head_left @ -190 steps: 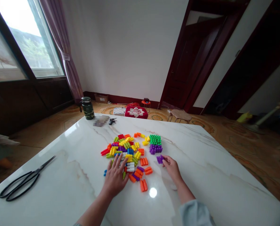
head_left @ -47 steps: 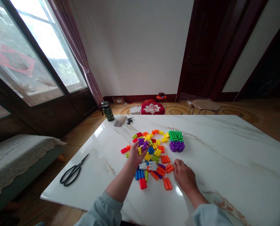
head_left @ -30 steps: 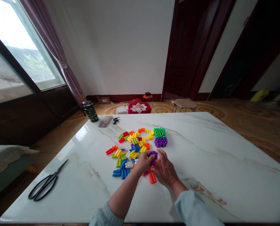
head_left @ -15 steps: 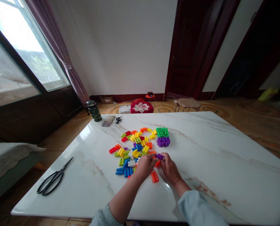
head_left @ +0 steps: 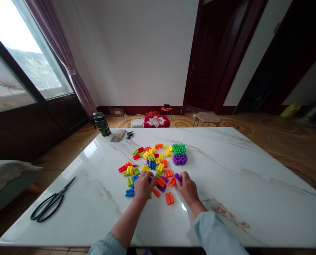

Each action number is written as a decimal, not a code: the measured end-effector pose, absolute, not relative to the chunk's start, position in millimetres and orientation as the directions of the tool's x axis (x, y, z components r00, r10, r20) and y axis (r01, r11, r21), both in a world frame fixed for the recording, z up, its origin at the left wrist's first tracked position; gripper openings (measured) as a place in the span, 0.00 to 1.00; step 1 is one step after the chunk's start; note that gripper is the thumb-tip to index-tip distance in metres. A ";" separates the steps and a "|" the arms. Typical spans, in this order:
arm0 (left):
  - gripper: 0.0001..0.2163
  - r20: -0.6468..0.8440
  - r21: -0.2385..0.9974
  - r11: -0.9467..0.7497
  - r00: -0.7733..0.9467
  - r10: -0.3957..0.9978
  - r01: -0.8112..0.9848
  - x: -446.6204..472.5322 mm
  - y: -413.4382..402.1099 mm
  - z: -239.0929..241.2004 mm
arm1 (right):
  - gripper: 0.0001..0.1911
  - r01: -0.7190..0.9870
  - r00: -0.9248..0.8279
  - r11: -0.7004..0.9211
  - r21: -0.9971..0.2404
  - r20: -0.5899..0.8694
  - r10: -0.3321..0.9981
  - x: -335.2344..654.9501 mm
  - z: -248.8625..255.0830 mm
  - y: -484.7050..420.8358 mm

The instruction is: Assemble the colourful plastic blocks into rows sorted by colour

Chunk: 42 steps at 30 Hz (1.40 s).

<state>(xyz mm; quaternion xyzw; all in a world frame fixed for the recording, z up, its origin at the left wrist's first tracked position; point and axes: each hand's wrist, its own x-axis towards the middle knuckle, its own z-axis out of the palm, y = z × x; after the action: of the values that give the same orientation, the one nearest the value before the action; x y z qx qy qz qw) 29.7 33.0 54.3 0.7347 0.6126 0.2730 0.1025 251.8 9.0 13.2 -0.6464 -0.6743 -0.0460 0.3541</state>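
Note:
My right hand (head_left: 187,188) pinches a purple plastic toy block (head_left: 177,177) just above the table, close to an orange block (head_left: 172,182). Over the near left part of a loose pile of coloured blocks, my left hand (head_left: 143,187) has its fingers closed around another purple block, mostly hidden by the fingers. More orange blocks (head_left: 161,182) lie between the two hands, with purple ones beside them. Beyond my right hand, green blocks (head_left: 179,148) stand tightly grouped against a purple group (head_left: 179,159).
The white marbled table (head_left: 227,170) bears black-handled scissors (head_left: 53,201) at the left. A camouflage flask (head_left: 102,124), a blurred flat item (head_left: 118,135) and keys (head_left: 130,134) are near the far left edge. A stool (head_left: 207,117) stands beyond the table.
My hands have come apart. My left hand has moved left to the pile, while my right hand keeps a purple block. The view has shifted slightly.

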 end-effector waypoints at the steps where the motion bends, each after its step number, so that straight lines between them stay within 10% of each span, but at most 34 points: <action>1: 0.09 0.282 0.496 -0.207 0.069 0.957 0.843 30.3 35.1 53.2 | 0.05 0.895 0.119 0.143 -0.423 0.534 0.837 253.0 13.4 10.2; 12: 0.10 0.344 0.538 -0.238 0.047 0.938 0.809 29.5 40.3 44.3 | 0.17 0.471 0.571 0.022 -0.882 0.323 0.754 281.8 1.6 14.9; 21: 0.10 0.321 0.545 -0.227 0.049 0.946 0.807 29.4 41.5 44.5 | 0.06 0.807 0.413 -0.158 -0.569 0.354 0.839 343.2 36.9 65.9; 25: 0.11 0.322 0.550 -0.231 0.052 0.945 0.803 29.7 40.4 48.2 | 0.03 0.809 0.409 -0.164 -0.564 0.341 0.846 352.7 41.0 77.4; 33: 0.11 0.327 0.552 -0.235 0.052 0.944 0.800 30.0 39.2 51.0 | 0.28 0.752 0.446 -0.100 -0.652 0.390 0.806 361.0 22.2 67.1; 42: 0.10 0.322 0.552 -0.239 0.061 0.945 0.799 29.4 40.0 48.9 | 0.13 0.733 0.422 -0.031 -0.679 0.419 0.804 344.5 12.5 85.8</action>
<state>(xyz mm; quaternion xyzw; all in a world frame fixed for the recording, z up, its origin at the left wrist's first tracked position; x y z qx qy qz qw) 29.4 40.0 48.9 0.7192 0.6062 0.3197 0.1140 344.5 85.8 12.5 -0.7168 -0.5362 0.0397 0.4439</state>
